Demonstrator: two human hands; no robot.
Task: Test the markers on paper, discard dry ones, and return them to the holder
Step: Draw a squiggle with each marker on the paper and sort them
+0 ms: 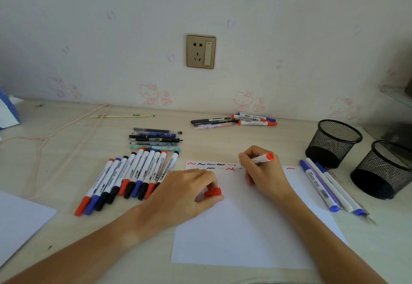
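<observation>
A home study corner, likely a child's room — pale wallpaper (156, 12) printed with pink cartoon cats (151, 94) backs a light wood-grain desk (66, 141) pushed against the wall. A gold-framed wall socket (201, 51) sits just above the desktop. Two black mesh pen holders (333, 143) stand at the right, with whiteboard markers (131, 176) and gel pens (156, 139) laid out in rows beside a scribbled sheet of paper (245, 228) — stationery of a household desk.
</observation>
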